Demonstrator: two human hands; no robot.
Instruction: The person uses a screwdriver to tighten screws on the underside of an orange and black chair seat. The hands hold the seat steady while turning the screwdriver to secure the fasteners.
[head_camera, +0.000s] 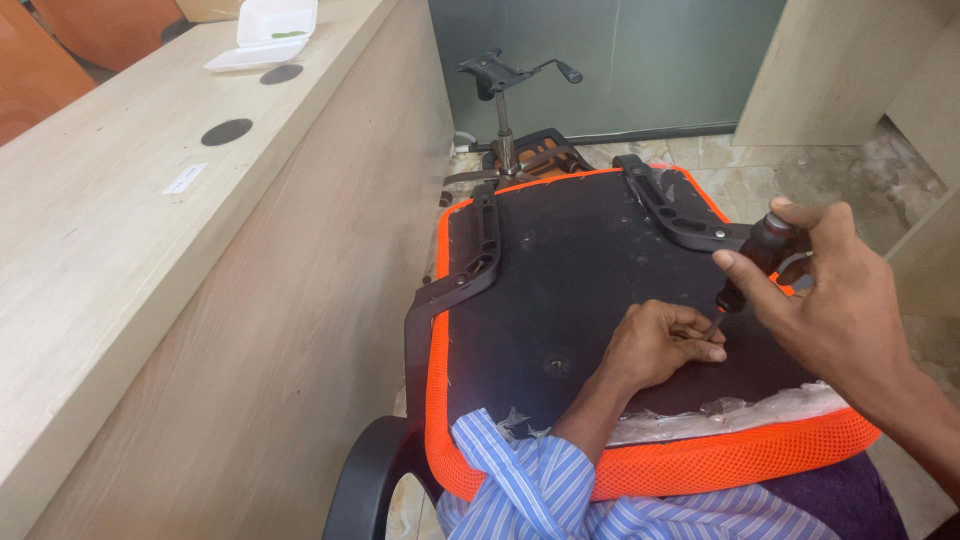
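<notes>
Upturned orange chair seat (560, 290) rests across the person's lap. Right hand (835, 295) grips a screwdriver (752, 268), tip at the seat's black underside. Left hand (655, 345) pinches closed at the tip, steadying it. Judged: screw-driving in hand; alignment needed.

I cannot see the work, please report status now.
Right hand grips screwdriver. Left hand steadies its tip on upturned seat. Nothing in the way.

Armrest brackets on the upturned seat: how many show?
2: left bracket along the seat's left edge; right bracket at the far right corner, beside the screwdriver. None seem hidden.
</notes>
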